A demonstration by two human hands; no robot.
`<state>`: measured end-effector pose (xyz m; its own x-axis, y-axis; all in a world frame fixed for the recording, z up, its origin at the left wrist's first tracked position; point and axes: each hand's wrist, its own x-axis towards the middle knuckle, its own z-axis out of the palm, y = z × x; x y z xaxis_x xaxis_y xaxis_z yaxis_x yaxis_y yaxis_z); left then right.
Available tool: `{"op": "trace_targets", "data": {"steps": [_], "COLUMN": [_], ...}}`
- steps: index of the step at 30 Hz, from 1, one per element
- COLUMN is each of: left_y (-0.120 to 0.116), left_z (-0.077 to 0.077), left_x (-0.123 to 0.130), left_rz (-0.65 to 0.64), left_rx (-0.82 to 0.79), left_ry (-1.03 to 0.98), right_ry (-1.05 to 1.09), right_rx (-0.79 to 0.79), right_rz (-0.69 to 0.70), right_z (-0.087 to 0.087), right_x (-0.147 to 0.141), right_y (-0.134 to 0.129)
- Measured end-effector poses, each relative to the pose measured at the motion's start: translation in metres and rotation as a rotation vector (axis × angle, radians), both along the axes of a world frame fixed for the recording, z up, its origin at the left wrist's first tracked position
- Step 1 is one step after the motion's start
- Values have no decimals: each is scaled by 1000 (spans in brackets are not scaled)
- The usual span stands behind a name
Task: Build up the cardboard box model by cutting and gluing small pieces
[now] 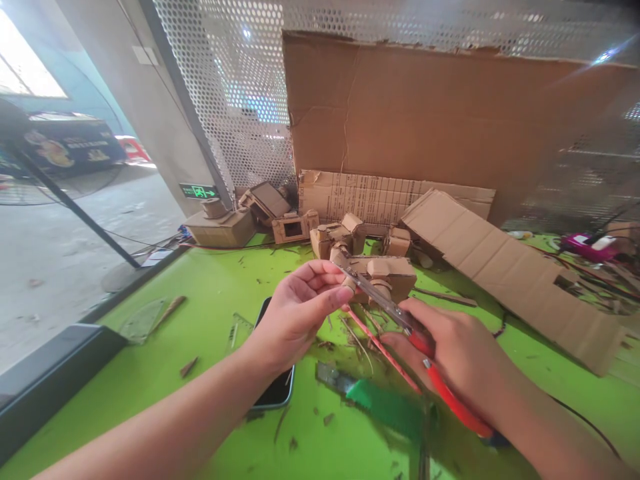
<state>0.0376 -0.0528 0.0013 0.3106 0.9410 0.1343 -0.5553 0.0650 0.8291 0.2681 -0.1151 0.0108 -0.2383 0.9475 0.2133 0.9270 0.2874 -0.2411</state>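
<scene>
My left hand [303,313] pinches a small cardboard piece [349,283] near the middle of the view. Wrapped round the red handles of a pair of scissors [385,303] is my right hand [450,347]. The scissor blades point up and left, and their tips are at the piece by my left fingertips. Beyond the hands sit cardboard camera-like models [395,273]. Below the blades a thin pink-red stick [385,350] slants down to the right. A green-handled cutter [380,400] lies nearer me, and a phone [275,393] is partly hidden under my left forearm.
The green table [175,373] carries cardboard scraps, a clear protractor [143,321] and a dark box [55,380] at left. More cardboard models [293,228] line the back. A long cardboard strip [515,280] leans at right, with a glue gun [590,247] behind.
</scene>
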Motion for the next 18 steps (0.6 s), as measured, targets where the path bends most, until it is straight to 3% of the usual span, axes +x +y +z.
{"op": "trace_targets", "data": {"steps": [8, 18], "left_y": [0, 3], "left_z": [0, 3], "left_x": [0, 0], "left_rz": [-25, 59], "left_rx": [-13, -15], "left_ry": [12, -8], "right_ry": [63, 85], "right_rx": [78, -10], "right_rz": [-8, 45], "right_z": [0, 8], "right_x": [1, 6], "right_y": [-1, 1]}}
